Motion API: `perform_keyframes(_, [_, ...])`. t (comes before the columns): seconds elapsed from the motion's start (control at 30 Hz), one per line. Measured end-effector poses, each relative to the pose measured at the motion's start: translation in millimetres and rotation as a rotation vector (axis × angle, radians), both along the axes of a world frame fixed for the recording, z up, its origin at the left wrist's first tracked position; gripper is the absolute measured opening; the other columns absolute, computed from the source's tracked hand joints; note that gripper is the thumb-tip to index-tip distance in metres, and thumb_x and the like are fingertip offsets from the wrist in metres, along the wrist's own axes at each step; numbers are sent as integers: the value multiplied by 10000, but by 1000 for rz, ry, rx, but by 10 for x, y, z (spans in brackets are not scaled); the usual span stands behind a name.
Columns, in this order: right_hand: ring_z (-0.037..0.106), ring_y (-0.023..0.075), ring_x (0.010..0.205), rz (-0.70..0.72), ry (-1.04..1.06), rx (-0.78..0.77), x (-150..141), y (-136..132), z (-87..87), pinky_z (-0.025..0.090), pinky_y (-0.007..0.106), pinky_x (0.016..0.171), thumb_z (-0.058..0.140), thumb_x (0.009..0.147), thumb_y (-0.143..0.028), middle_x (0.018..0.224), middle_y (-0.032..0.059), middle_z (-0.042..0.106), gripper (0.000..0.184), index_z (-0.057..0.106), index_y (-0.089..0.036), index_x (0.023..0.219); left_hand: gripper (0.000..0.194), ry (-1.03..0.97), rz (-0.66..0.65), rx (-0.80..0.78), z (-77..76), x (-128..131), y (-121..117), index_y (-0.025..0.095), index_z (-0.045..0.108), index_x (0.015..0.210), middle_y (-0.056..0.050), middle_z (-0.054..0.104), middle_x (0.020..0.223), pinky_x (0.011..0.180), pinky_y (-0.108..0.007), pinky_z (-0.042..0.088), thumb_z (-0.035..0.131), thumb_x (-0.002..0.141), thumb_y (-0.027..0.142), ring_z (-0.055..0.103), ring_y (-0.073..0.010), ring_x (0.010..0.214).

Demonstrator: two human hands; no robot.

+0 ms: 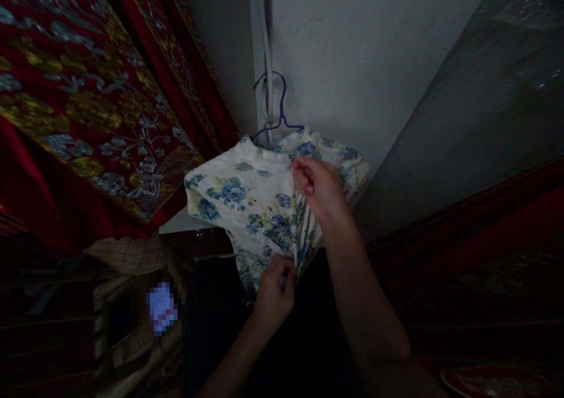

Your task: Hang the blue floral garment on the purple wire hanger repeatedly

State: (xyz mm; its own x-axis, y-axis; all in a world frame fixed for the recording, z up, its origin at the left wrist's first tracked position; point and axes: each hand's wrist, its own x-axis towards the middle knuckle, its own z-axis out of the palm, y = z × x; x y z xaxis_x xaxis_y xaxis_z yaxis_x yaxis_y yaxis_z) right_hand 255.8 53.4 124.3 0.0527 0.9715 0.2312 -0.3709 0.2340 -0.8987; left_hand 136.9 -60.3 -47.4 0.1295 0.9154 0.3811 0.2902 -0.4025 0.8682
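Observation:
A white short-sleeved shirt (264,198) printed with blue flowers hangs in front of me on a purple hanger (282,101). My right hand (319,186) is closed on the front edge of the shirt just below its collar. Lower down, my left hand (277,286) pinches the same front edge near the waist. Between the two hands the edge runs nearly straight, with folds beside it. Whether small fastenings lie under my fingers cannot be made out in the dim light.
The hanger hooks on a pale strap (267,46) against a grey wall (352,51). Red embroidered cloth (110,93) hangs at the left. A wooden chair or stand (132,339) stands lower left, bearing a blurred bright patch (162,307). More red fabric (506,222) lies at the right.

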Motion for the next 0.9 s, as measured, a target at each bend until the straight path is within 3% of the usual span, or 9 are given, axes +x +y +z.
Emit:
perform_keyframes(0.1, [309,48,375,-24,-49,75,-30,93,204,186,201,380,598,861,-344,452,-70,421,253,583,-180,669,167,75,-44,7,5,-53,111,210,630,841,-63,666,844,741,-321,502,500,936,169,649,-213,810])
perform_keyframes(0.2, [372,55,397,-65,-102,143,-87,-42,136,244,193,402,573,861,-337,464,-56,470,246,600,-181,673,148,144,-129,18,251,-156,309,199,684,886,-72,709,911,795,-333,515,548,921,151,674,-222,863])
perform_keyframes(0.27, [390,59,401,-83,-132,170,-107,-166,57,278,197,417,569,859,-345,469,-58,480,246,600,-188,672,179,123,-142,103,573,-225,462,200,710,1062,-79,722,1007,851,-341,525,596,926,174,682,-222,911])
perform_keyframes(0.37, [389,60,401,-85,-190,195,-108,-321,47,292,206,424,553,863,-325,477,-60,478,245,592,-194,661,459,-19,-41,316,1197,-307,693,229,558,1417,-83,698,1133,917,-347,523,611,961,235,673,-211,974])
perform_keyframes(0.43, [394,62,411,-90,-239,234,-110,-379,108,295,209,434,540,878,-306,480,-56,478,251,593,-195,659,438,-56,-11,433,1582,-348,840,229,549,1430,-71,695,1112,896,-332,524,575,994,261,667,-193,949])
perform_keyframes(0.53, [402,69,428,-129,-285,296,-131,-337,151,301,216,456,538,916,-333,488,-54,481,274,601,-196,686,205,90,-4,583,1934,-380,1009,187,704,1141,-50,703,1007,878,-304,506,576,1001,262,653,-177,925])
perform_keyframes(0.67, [410,89,458,-196,-343,287,-177,-42,-122,301,237,482,534,906,-367,486,-51,460,304,579,-196,658,153,187,17,656,2023,-362,1017,165,691,952,-40,682,902,828,-275,481,583,997,263,637,-167,881])
perform_keyframes(0.8, [396,102,465,-239,-413,155,-199,128,-643,282,252,479,532,823,-334,453,-41,424,321,506,-202,531,162,-154,136,632,2053,-534,912,193,687,969,-12,654,852,747,-244,475,608,991,333,610,-137,781])
perform_keyframes(0.9, [380,99,430,-158,-328,49,-220,-18,-977,277,246,457,546,792,-366,432,-45,429,304,523,-204,535,97,-503,261,591,2005,-962,984,203,701,893,2,652,836,776,-226,487,666,947,275,606,-127,796])
